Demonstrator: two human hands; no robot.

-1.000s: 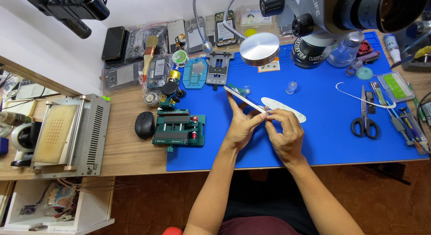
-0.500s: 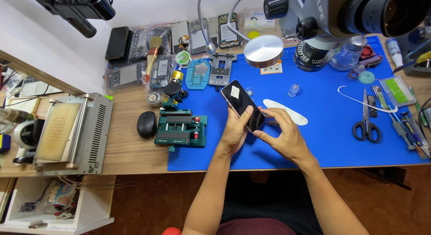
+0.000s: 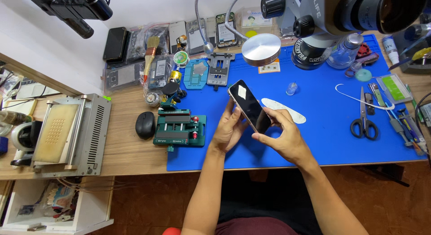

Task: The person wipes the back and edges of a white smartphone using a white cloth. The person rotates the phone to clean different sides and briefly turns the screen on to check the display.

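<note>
Phone (image 3: 249,106) raised, screen up | both hands (image 3: 280,136) pinching its edges | lower end hidden

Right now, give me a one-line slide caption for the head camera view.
Both hands, left hand and right hand, hold a dark smartphone above a blue work mat on a cluttered repair bench.

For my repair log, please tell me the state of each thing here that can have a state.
Phone: dark screen, tilted, held above the blue mat.
Left hand: gripping the phone's left edge.
Right hand: fingers on the phone's lower end.
Scissors: closed, lying flat.
Clear bottle: capped, upright.
</note>
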